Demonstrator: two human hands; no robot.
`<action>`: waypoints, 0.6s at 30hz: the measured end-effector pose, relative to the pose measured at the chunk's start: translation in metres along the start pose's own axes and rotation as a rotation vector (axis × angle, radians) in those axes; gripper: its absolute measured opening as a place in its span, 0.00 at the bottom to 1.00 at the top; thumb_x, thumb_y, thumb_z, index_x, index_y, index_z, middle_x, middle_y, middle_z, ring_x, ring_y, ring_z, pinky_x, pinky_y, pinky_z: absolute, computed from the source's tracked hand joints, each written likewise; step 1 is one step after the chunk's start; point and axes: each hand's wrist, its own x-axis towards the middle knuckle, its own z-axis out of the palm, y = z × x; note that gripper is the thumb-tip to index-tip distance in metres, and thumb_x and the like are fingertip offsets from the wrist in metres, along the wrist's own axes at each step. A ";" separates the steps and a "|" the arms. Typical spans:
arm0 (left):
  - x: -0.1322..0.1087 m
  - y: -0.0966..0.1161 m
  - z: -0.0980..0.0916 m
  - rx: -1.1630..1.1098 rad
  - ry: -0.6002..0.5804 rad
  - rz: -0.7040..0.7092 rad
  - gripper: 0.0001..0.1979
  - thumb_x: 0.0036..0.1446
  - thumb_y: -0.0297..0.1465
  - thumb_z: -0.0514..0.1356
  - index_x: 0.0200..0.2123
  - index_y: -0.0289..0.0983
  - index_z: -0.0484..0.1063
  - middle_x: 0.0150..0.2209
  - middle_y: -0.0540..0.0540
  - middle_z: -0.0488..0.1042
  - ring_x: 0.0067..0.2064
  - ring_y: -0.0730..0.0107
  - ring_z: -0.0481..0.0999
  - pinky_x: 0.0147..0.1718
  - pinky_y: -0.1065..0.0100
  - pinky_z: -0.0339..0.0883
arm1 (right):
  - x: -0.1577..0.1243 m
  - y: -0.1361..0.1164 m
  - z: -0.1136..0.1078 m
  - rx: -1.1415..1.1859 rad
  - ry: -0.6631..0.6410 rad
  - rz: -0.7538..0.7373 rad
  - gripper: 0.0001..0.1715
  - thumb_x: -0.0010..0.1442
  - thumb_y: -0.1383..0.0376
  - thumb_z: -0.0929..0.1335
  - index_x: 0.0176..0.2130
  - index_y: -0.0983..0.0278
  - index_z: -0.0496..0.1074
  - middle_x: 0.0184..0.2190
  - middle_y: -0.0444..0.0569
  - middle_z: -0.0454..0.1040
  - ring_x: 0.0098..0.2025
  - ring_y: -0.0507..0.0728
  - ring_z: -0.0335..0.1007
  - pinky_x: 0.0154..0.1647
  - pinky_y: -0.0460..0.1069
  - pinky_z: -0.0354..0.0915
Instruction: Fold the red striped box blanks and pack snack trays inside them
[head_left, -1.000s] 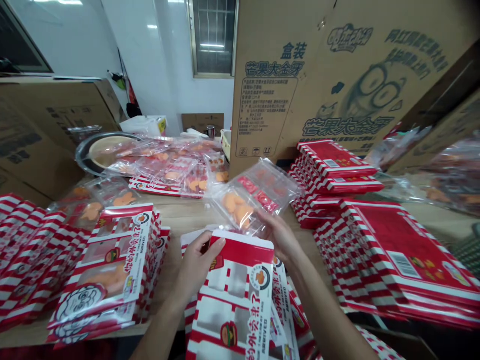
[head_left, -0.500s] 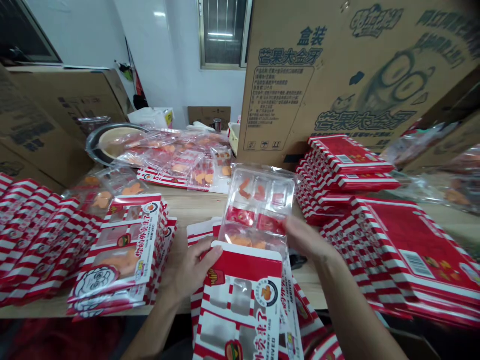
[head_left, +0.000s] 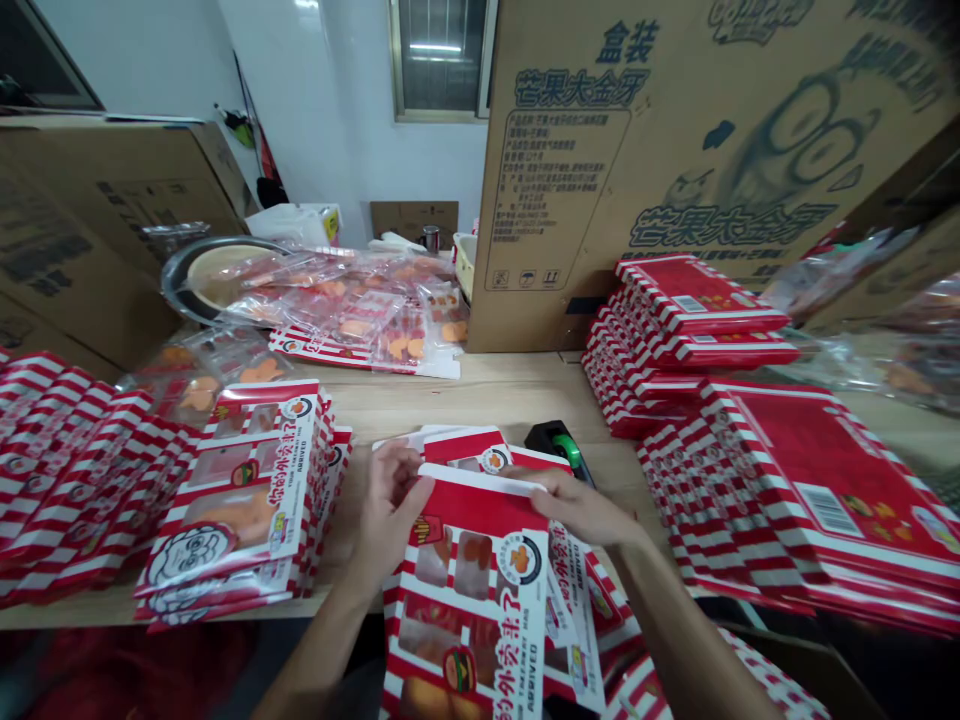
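A red-and-white striped candy box (head_left: 476, 500) with cut-out windows is upright in front of me, and orange and red sweets show behind the windows. My left hand (head_left: 391, 515) grips its upper left corner, thumb on the front. At the upper right edge, my right hand (head_left: 577, 505) has its fingers pressed against the open end, some of them hidden behind the card. Beneath and behind it lie more flat printed boxes (head_left: 469, 448). A black tape dispenser (head_left: 541, 438) with a green roll stands just beyond my right hand.
Filled boxes (head_left: 232, 480) are stacked at left, beside striped boxes (head_left: 67, 480). Red box stacks (head_left: 862, 490) stand at right. Behind are bagged sweets trays (head_left: 352, 300), a round basin (head_left: 176, 285) and a large carton (head_left: 562, 230).
The clear sweets tray, held above the box by my right hand, has gone down inside it. My right hand has moved left and down onto the box's top edge.
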 end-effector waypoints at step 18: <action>0.183 -0.005 0.032 0.015 0.315 -0.206 0.14 0.60 0.35 0.52 0.46 0.33 0.66 0.45 0.42 0.70 0.41 0.67 0.73 0.39 0.62 0.69 | 0.038 -0.007 -0.106 0.369 1.151 -0.248 0.17 0.34 0.59 0.75 0.23 0.64 0.68 0.20 0.40 0.74 0.22 0.50 0.69 0.23 0.43 0.67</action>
